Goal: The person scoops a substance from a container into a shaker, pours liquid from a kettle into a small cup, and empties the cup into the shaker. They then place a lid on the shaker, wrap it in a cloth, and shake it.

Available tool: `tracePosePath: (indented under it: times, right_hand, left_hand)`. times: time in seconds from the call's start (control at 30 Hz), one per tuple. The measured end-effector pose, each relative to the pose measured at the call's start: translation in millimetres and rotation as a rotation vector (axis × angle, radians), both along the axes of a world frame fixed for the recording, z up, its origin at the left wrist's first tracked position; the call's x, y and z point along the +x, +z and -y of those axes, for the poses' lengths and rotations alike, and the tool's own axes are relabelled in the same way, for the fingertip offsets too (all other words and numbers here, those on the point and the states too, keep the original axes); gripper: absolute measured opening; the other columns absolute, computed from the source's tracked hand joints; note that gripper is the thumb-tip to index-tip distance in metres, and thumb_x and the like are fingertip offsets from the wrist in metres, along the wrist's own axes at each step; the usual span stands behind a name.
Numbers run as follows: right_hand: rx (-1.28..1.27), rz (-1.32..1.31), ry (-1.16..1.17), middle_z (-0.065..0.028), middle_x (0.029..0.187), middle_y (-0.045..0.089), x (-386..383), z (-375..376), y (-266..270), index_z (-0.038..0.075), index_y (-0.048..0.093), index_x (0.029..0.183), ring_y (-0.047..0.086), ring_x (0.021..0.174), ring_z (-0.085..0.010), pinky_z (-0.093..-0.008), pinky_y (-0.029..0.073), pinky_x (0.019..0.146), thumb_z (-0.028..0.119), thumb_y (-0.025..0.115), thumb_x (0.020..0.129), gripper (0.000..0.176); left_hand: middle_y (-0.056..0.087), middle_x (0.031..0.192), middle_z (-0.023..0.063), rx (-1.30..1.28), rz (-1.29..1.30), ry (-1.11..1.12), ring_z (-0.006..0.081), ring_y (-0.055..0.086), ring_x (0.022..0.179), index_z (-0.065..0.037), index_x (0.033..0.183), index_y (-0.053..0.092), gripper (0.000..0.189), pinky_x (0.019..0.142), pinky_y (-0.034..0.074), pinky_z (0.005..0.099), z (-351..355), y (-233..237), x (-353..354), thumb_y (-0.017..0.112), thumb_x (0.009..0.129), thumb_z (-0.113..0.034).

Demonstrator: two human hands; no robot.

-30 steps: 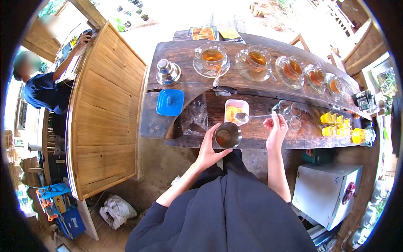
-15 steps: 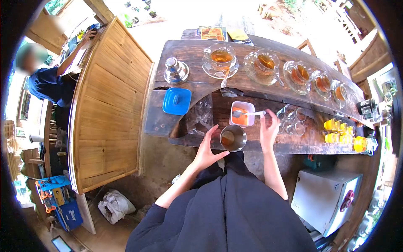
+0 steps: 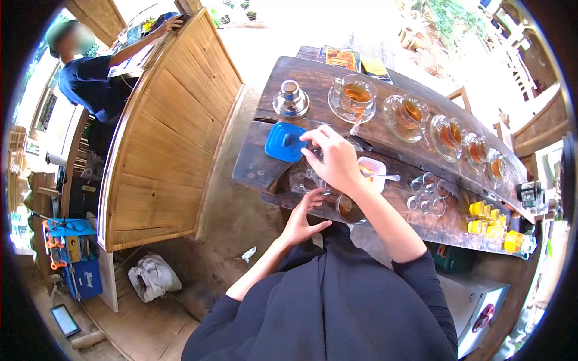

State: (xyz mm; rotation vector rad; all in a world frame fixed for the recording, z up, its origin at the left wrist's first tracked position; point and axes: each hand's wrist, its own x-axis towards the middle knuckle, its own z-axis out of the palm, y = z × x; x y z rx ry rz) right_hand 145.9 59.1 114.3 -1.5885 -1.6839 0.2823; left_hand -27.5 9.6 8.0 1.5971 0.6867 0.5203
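My right hand (image 3: pixel 333 157) reaches across to the blue lid (image 3: pixel 283 144), thumb and fingers apart, fingertips right at the lid's right edge. Beneath that forearm, partly covered, stands a metal cup (image 3: pixel 347 209) with brownish liquid inside. My left hand (image 3: pixel 304 218) is beside the cup on its left, its fingers spread and holding nothing. A white tub (image 3: pixel 379 165) sits behind my right wrist, with a spoon (image 3: pixel 389 177) leaning in it; its contents are mostly hidden. Past the lid rests a metal shaker top (image 3: pixel 291 101).
Glass cups of tea (image 3: pixel 356 93) on saucers line the raised wooden counter (image 3: pixel 313 72). Several upturned glasses (image 3: pixel 428 192) and yellow-filled glasses (image 3: pixel 478 209) stand on the right. At left, a person (image 3: pixel 90 81) is behind a wooden partition (image 3: pixel 174 132). A white sack (image 3: pixel 153 277) lies on the floor.
My right hand has left the spoon at the tub and swung left to the blue lid. My left hand stays near the metal cup. The whole view has turned slightly left.
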Motion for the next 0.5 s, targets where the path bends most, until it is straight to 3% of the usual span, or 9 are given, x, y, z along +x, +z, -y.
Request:
tracePosePath:
  times: [0.07,0.2,0.37,0.5]
  right_hand:
    - [-0.028,0.107,-0.011,-0.0086,0.091,0.059,-7.5,-22.5,-3.7,0.012,0.066,0.103,0.064,0.085,-0.0287,-0.0411,0.051,0.075,0.014,0.069,0.08,0.023]
    - [-0.011,0.238,0.12,-0.0077,0.089,0.059,-10.3,-47.0,-15.7,0.013,0.07,0.094,0.063,0.085,-0.0266,-0.0395,0.051,0.076,0.012,0.066,0.081,0.015]
    - [0.02,0.27,0.119,-0.0078,0.086,0.06,0.7,-30.9,0.2,0.012,0.069,0.092,0.063,0.086,-0.0264,-0.0391,0.051,0.077,0.014,0.068,0.08,0.012]
    - [0.022,-0.011,-0.065,-0.0071,0.091,0.064,36.6,25.4,19.9,0.009,0.07,0.094,0.064,0.083,-0.0262,-0.0382,0.052,0.073,0.012,0.072,0.08,0.014]
  left_hand:
    - [0.056,0.129,0.0142,0.002,0.006,0.017,0.0253,0.056,0.119,-0.007,0.145,0.033,0.088,0.103,0.044,0.0416,-0.6,0.2,-7.6,0.083,0.074,-0.016]
    - [0.057,0.127,0.0137,0.014,0.028,0.071,0.025,0.056,0.118,-0.007,0.144,0.035,0.087,0.102,0.044,0.0408,-3.1,-1.5,-20.1,0.084,0.074,-0.018]
    - [0.059,0.125,0.0127,0.009,0.007,0.105,0.0241,0.057,0.117,-0.008,0.144,0.036,0.085,0.102,0.044,0.0412,-5.8,-5.4,-26.1,0.083,0.075,-0.019]
    - [0.06,0.124,0.0123,-0.012,-0.01,0.065,0.0238,0.057,0.117,-0.008,0.143,0.036,0.082,0.102,0.044,0.0419,-8.7,-5.7,-24.8,0.082,0.076,-0.02]
